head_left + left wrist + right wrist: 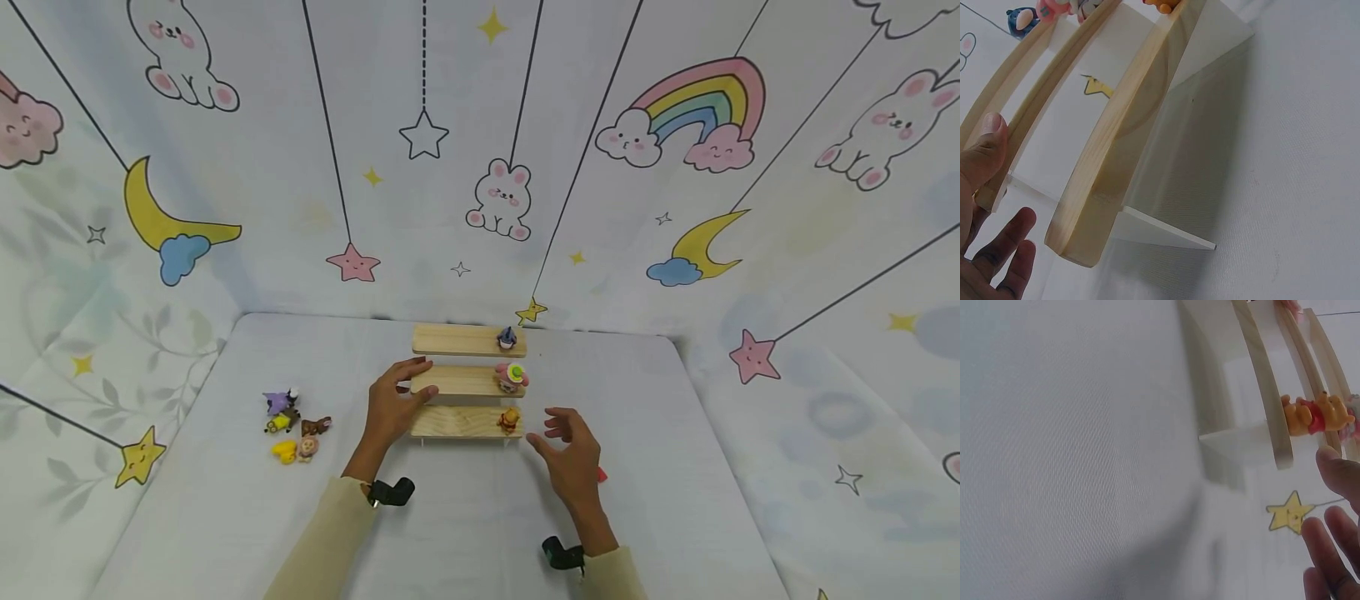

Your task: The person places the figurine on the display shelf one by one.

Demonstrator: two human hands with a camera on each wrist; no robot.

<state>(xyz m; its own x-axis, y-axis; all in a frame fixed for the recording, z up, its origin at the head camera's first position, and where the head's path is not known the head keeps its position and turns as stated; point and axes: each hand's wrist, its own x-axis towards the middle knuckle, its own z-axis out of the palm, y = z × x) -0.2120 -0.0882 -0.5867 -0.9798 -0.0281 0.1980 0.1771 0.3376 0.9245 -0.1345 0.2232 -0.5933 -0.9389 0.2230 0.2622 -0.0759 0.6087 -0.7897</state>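
Observation:
A three-tier wooden shelf (457, 423) with pale supports stands mid-table. My left hand (393, 404) grips the left end of its middle board, thumb on the front edge in the left wrist view. At the right ends of the boards are a dark blue figure (507, 337) on top, a pink figure (511, 377) in the middle and an orange bear in red (508, 419) at the bottom. My right hand (573, 458) is just right of the lowest board, fingers apart and holding nothing; the right wrist view shows its thumb near the bear (1316, 415).
Several small figures lie in a group at the left of the table, among them a purple one (276, 402), a brown one (316, 426) and a yellow one (284, 452). A red object (602, 474) is partly hidden behind my right hand. A patterned cloth backdrop (450, 292) rises behind the table.

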